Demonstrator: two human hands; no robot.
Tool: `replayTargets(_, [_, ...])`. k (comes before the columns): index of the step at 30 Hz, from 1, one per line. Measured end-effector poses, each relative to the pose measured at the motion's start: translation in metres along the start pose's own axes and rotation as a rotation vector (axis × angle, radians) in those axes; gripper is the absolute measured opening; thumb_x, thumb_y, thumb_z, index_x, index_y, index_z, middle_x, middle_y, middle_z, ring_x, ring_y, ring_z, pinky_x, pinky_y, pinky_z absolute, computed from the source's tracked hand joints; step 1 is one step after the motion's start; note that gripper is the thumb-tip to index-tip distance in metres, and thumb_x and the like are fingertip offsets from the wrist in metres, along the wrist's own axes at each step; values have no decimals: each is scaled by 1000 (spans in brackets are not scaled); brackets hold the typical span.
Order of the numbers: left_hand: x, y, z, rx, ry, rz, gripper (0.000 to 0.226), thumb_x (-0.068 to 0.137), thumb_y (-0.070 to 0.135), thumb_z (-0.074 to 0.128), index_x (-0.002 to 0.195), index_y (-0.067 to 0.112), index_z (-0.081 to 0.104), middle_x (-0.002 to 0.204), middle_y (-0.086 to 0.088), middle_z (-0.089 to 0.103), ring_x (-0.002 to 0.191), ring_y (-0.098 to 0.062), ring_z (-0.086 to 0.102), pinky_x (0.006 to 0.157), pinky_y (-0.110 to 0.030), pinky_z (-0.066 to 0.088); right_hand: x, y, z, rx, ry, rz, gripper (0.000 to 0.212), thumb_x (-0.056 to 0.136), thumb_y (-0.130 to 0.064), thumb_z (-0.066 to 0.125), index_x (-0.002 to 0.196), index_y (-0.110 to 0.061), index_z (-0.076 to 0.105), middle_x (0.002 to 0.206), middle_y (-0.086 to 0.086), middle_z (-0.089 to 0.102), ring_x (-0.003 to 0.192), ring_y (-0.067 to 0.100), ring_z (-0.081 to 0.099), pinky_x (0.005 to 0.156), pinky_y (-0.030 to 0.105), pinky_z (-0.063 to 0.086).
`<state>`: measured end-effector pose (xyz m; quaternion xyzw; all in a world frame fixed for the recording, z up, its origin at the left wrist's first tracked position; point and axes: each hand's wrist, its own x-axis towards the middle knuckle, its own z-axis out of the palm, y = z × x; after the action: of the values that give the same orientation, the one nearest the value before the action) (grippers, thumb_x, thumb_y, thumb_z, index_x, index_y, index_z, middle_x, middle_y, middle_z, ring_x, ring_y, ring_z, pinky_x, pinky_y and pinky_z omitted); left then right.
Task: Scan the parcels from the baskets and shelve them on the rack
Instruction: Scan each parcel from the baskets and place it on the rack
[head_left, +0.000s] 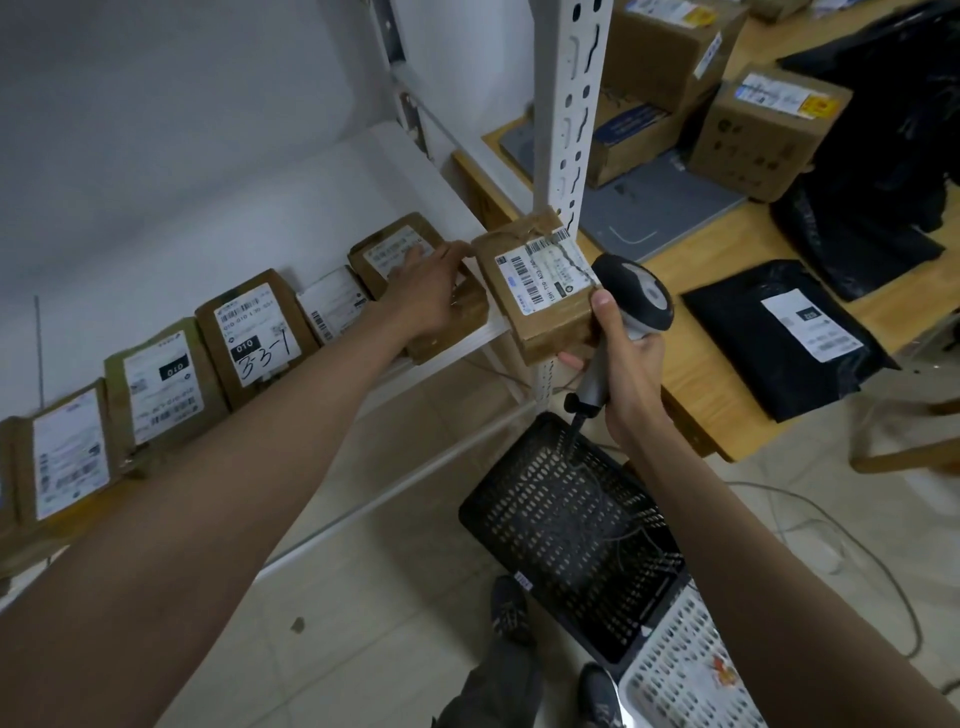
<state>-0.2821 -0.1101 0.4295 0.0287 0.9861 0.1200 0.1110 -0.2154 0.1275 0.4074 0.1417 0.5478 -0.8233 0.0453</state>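
The right hand (626, 358) grips a grey-and-black handheld scanner (631, 301) and pinches a small brown cardboard parcel (540, 296) against it, at the white slotted metal rack post (574, 104). The left hand (428, 296) lies with straight fingers on the brown labelled parcel (410, 270) just left of that post, seemingly pushing it aside. Widen that gap first, then slide the held parcel in. Its label faces up, long axis running away from the post's base toward the wall.

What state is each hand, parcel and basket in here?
Left hand: open, fingers resting on the brown shelved parcel.
Right hand: grips the grey handheld scanner together with the brown cardboard parcel.
Black plastic basket: tilted, empty.
White plastic basket: contents mostly out of frame.
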Motion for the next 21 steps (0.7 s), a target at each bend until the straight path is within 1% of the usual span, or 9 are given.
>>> replayTargets(3, [-3,2,-2,-51,21,-21,70,91,26,71,149,27,31,149,-5,47,137,-36,34,104,-58,39,2,4,7,-25,-18,-1,57,87,-38,77,136,-15,56,121,1,74,112,18,71,74,38,64])
replayTargets(6, [-7,3,-4,-92,22,-52,75,91,26,72,151,29,28,149,-7,48,143,-36,31,108,-62,37,2,11,9,-22,-43,0,46,92,-32,74,133,-17,57,115,-3,76,109,18,72,70,33,63])
replayTargets(8, [-9,2,-5,-95,19,-65,77,90,25,74,152,28,27,147,-8,49,143,-36,30,108,-63,37,3,14,10,-30,-65,2,41,93,-31,73,130,-19,59,115,-2,77,108,19,73,69,32,63])
replayTargets(11, [-11,-1,-6,-63,6,-94,84,88,18,75,153,25,22,149,-10,45,144,-36,29,108,-61,38,9,16,15,-62,-88,16,52,91,-34,76,135,-13,58,121,4,74,110,19,72,74,37,64])
replayTargets(13, [-11,-3,-7,-61,-33,-95,103,83,16,78,158,26,9,157,-10,36,147,-38,23,111,-63,35,14,17,20,-65,-91,47,56,90,-35,77,137,-12,57,122,6,74,109,18,73,81,43,63])
replayTargets(15, [-11,-7,-10,-77,-83,-78,131,74,28,89,159,30,-12,167,-10,17,152,-42,11,116,-67,25,20,19,26,-54,-66,85,61,88,-36,78,138,-12,55,124,7,73,108,16,73,85,47,62])
replayTargets(17, [-13,-12,-10,-92,-107,-49,152,61,47,94,155,34,-25,169,-9,-6,153,-44,0,117,-68,17,25,19,32,-54,-29,112,66,86,-39,80,140,-14,52,125,6,71,108,15,72,86,48,62])
replayTargets(19, [-13,-15,-7,-85,-113,-4,157,54,63,90,154,36,-27,168,-5,-20,154,-41,-8,117,-68,10,30,19,35,-58,-14,118,67,85,-41,80,140,-14,52,126,5,71,110,16,71,85,47,63])
replayTargets(21, [-10,-13,-1,-76,-98,36,152,53,76,82,156,35,-22,168,-2,-20,155,-36,-9,118,-66,5,34,19,36,-66,-10,116,67,86,-41,79,141,-15,51,127,5,69,113,17,69,84,45,63])
